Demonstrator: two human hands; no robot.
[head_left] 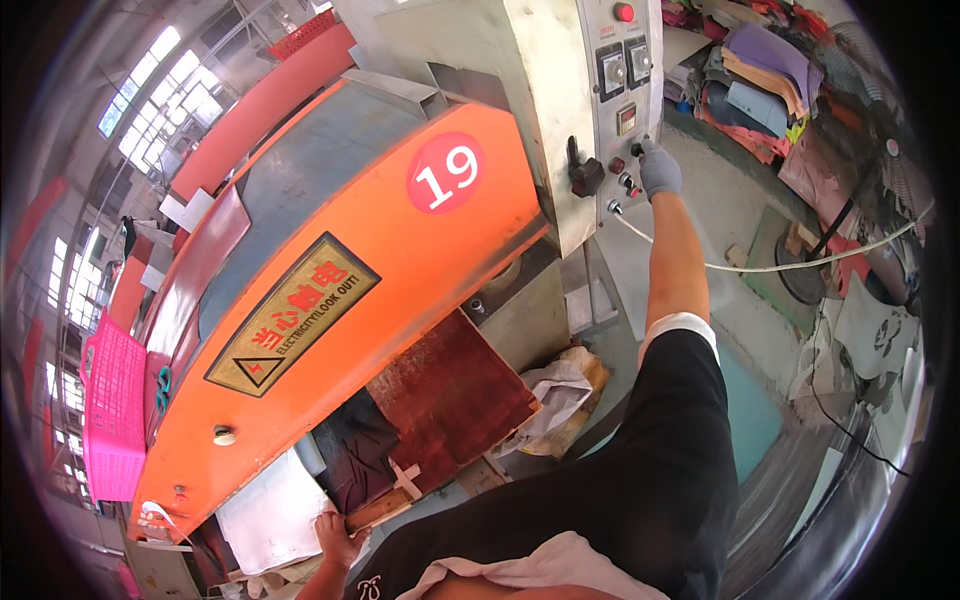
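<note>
My right hand, in a grey glove, reaches out to the upright control panel. Its fingertips are closed on a small black knob there. Far from it, at the lower left, my bare left hand has its fingers curled over the end of a wooden bar. Right beside those fingers lies a white sheet. A black sheet and a worn dark red board lie beyond, partly under the orange machine head.
A black lever handle and a red button sit on the panel. From it a white cable runs right. A pink basket stands at the left. Piled material scraps fill the far right. A crumpled bag lies beneath the machine.
</note>
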